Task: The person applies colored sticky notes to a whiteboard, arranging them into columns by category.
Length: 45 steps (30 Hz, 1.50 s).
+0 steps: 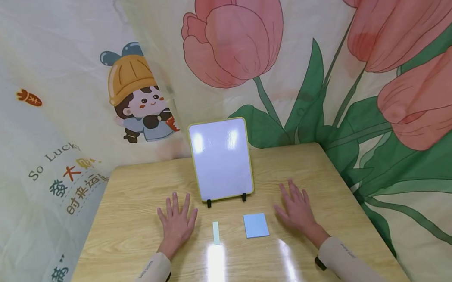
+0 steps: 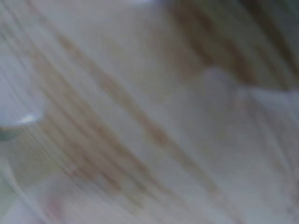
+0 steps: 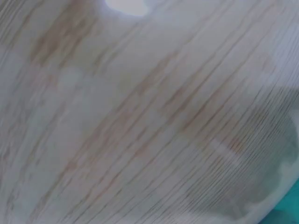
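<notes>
Fingers spread, my left hand rests palm down on the wooden table, left of a narrow pale green strip. My right hand lies the same way, to the right of a square blue pad that looks like sticky notes. Neither hand holds anything. Behind the strip and pad stands a white board with a yellow rim, propped on two small black feet. Both wrist views show blurred wood grain, with neither hand's fingers distinct.
The wooden table reaches back to a hanging cloth printed with tulips and a cartoon figure. The board stands near the table's back edge. Bright light reflections lie on the front of the tabletop.
</notes>
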Available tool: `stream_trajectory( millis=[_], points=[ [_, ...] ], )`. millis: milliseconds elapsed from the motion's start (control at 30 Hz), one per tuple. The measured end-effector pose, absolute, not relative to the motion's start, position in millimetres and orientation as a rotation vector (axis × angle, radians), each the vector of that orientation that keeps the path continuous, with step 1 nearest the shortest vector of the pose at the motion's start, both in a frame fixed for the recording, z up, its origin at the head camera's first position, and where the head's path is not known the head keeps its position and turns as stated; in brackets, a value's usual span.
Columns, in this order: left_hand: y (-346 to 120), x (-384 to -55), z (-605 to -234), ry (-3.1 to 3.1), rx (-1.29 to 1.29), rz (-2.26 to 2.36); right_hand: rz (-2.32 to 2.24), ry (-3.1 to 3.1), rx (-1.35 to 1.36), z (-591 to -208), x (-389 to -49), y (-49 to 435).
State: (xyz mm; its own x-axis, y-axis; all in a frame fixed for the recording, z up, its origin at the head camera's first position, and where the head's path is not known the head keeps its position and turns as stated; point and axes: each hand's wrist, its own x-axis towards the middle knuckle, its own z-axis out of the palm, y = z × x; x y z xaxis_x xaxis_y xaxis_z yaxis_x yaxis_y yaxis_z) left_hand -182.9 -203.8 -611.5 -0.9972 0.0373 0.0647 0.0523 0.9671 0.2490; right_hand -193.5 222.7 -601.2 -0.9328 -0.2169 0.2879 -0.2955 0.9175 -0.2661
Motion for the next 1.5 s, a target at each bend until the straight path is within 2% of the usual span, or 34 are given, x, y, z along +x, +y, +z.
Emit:
stream_trajectory(
  millis=[467,767,1200,1500],
  points=[
    [-186.4,-176.2,-601.0,-3.035,-0.109,-0.431,0.496,-2.735,0.676,-612.1,-184.0,200.7],
    [-151.7,-158.7,-596.0,-2.936,-0.279,-0.438,0.506,-2.624,0.964,-617.0,-173.9,185.6],
    [-101.4,-125.1,-595.1,-2.859,-0.558,-0.405,0.394,-2.623,1.173,-621.9,-161.0,172.6],
    [-84.4,-115.3,-602.1,-2.884,-0.858,-0.323,0.363,-2.739,1.188,-617.4,-165.8,170.3]
  ],
)
